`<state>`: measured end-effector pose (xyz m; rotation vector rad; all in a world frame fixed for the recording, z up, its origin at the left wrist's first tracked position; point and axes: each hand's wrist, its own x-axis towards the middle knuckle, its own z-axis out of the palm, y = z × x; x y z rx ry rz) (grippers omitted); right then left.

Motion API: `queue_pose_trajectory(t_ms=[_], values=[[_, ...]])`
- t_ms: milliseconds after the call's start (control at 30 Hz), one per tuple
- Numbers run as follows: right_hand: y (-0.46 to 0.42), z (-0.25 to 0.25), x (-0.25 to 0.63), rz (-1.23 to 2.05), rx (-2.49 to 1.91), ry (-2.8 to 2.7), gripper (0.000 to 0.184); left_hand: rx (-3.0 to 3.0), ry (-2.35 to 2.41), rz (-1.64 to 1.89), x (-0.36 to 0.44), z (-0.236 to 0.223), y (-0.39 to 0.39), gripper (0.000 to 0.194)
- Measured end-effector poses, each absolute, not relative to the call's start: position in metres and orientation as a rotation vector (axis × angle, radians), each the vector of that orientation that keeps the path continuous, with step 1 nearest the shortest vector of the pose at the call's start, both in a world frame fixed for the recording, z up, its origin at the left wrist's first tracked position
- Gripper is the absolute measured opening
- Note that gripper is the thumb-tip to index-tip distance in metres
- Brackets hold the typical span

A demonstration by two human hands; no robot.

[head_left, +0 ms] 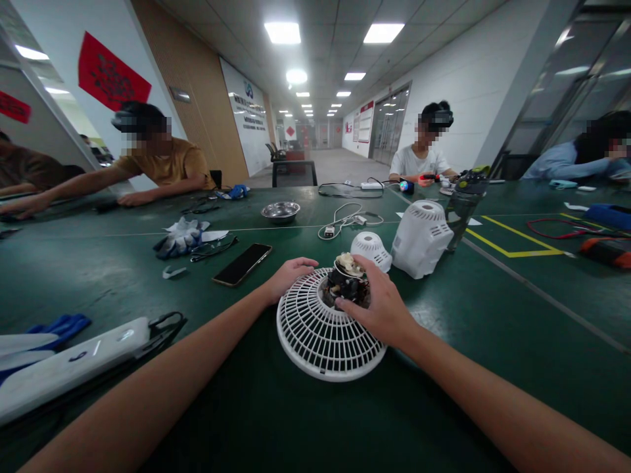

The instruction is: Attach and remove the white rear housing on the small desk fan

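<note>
A round white fan grille (328, 348) lies on the green table in front of me. At its centre stands a dark fan motor (344, 287) with coils and a cream-coloured plastic part (349, 265) on top. My right hand (379, 305) is closed around the motor, thumb in front and fingers behind. Against the grille's far left rim rests my left hand (290, 279), its fingers stretched along the edge. Just behind the right hand are a small vented white cover (371, 249) and a larger white housing (422, 240).
A phone (242, 264), gloves (181, 238) and a metal bowl (280, 211) lie to the left and ahead. Nearer left is a long white device (81, 364). Behind the housing stands a bottle (463, 207). A white cable (350, 220) lies ahead. Several people sit around the table.
</note>
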<state>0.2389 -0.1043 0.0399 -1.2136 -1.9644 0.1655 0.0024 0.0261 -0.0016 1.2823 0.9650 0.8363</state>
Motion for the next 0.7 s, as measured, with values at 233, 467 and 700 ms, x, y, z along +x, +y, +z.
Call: queue_pose_trajectory(t_ms=[233,467,700], values=[[-0.104,0.041,0.245,0.191,-1.169,-2.015,0.074,1.286,0.942,0.850,0.001,-0.006,0.030,0.029],[-0.100,0.055,0.266,0.167,-0.924,-2.317,0.072,1.197,0.824,0.828,0.002,-0.004,0.027,0.034],[-0.098,0.058,0.271,0.145,-0.904,-2.334,0.070,1.268,0.837,0.709,0.003,0.001,0.020,0.047]])
